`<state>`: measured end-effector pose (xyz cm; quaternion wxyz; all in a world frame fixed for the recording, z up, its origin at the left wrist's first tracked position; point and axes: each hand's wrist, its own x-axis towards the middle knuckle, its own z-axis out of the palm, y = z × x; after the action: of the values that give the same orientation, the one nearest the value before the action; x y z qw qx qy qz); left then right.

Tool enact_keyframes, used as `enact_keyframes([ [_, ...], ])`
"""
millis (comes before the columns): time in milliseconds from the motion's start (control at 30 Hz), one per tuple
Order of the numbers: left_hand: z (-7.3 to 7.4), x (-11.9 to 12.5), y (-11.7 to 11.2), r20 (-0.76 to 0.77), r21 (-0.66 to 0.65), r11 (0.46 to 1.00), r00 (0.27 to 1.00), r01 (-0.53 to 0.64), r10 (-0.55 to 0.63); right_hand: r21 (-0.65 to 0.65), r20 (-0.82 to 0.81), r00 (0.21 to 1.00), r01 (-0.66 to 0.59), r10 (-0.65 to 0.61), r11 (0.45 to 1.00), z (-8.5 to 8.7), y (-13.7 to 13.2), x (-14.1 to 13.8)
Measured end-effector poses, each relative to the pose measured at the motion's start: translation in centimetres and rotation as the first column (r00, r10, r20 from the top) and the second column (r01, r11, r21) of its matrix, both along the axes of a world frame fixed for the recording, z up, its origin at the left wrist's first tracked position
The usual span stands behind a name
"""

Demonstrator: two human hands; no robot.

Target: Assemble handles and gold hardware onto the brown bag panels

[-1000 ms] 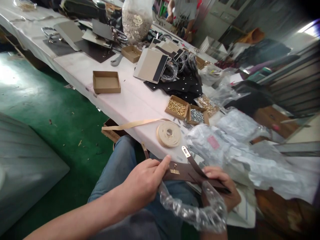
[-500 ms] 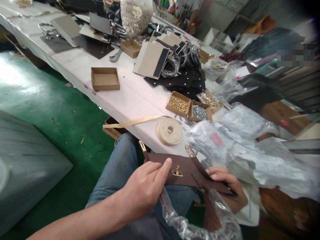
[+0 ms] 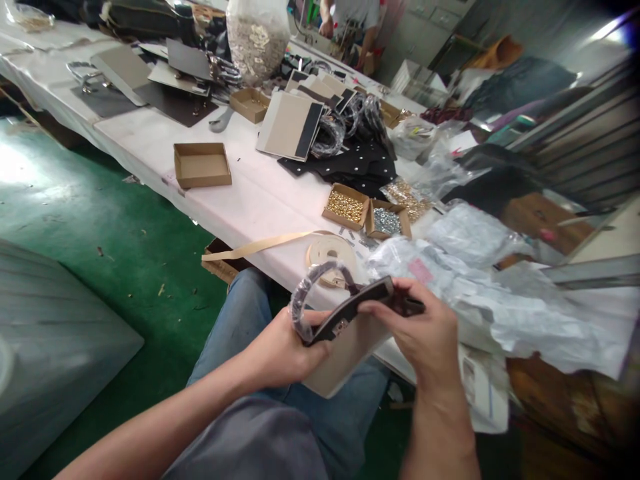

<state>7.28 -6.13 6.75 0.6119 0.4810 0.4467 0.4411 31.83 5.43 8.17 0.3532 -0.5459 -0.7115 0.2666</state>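
Observation:
Above my lap, both hands hold a brown handbag panel [image 3: 345,363] with its beige lining side facing me. A handle [image 3: 306,288] wrapped in clear plastic arches up from its dark top edge. My left hand [image 3: 287,350] is closed on the left end, thumb on the near side. My right hand [image 3: 425,330] pinches the right end near the top edge, its thumb on the near face. A small metal fitting [image 3: 341,327] shows just under that edge. Behind the handle, a roll of cream tape [image 3: 320,248] is partly hidden, its loose strip [image 3: 260,247] trailing left.
Boxes of gold studs [image 3: 345,205] and silver studs [image 3: 386,221] stand on the white table. A shallow cardboard box [image 3: 203,165], stacked panels [image 3: 290,127] and black studded pieces [image 3: 350,163] lie farther back. Crumpled plastic bags [image 3: 450,287] cover the right side. Another person [image 3: 350,17] is behind.
The panel has been turned over: its brown face with the gold clasp showed before, now the beige side does. The handle swung from below to above. Both hands have changed their hold.

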Motion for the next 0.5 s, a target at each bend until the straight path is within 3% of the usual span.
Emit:
enact_keyframes([
  [200, -2.0, -0.1, 0.7, 0.102, -0.169, 0.986, 0.995, -0.001, 0.018, -0.134, -0.006, 0.989, -0.149, 0.149, 0.98, -0.5, 2.0, -1.0],
  [400, -3.5, 1.2, 1.0, 0.046, -0.216, 0.959, 0.979, -0.185, 0.199, -0.12, 0.099, 0.984, -0.138, 0.151, 0.983, -0.2, 3.0, -1.4],
  [500, -4.1, 0.7, 1.0, 0.196, -0.268, 0.961, 0.973, -0.065, 0.121, -0.174, 0.127, 0.974, -0.163, 0.186, 0.971, 0.1, 3.6, -1.3],
])
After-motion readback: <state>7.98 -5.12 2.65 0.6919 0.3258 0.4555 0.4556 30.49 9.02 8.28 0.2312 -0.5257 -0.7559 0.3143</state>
